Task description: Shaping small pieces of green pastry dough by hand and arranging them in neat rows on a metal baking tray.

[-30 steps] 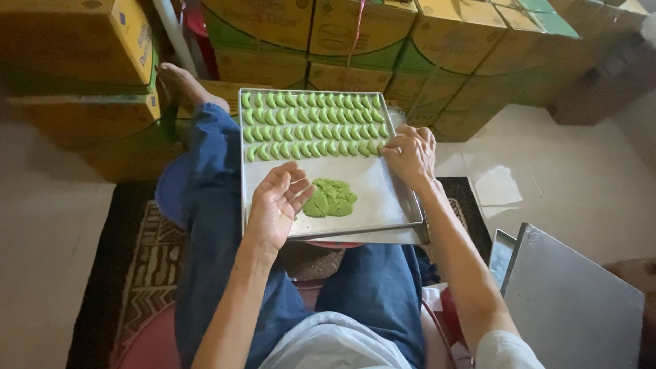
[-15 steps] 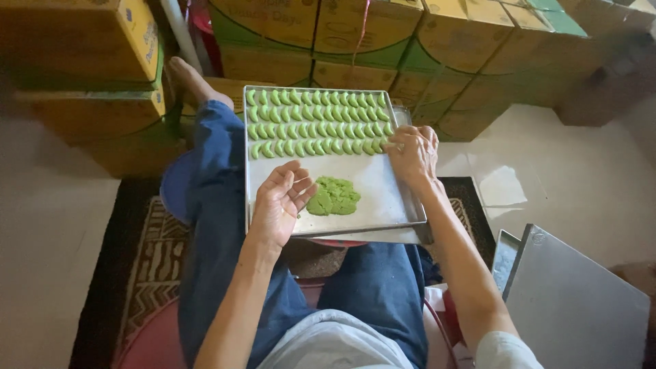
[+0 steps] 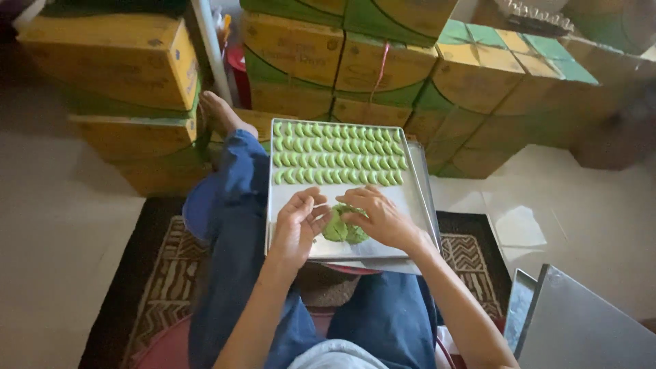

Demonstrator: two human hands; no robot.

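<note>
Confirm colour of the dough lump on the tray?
Green. The dough lump sits under both hands on the metal tray; head view shows it best.

Single head camera looks steeply down, close above the lap tray (image 3: 417,205)

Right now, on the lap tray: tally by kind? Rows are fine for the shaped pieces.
rows of green crescent pieces: 4
green dough lump: 1
hands at the lump: 2 (left hand, right hand)
Total: 7
</note>
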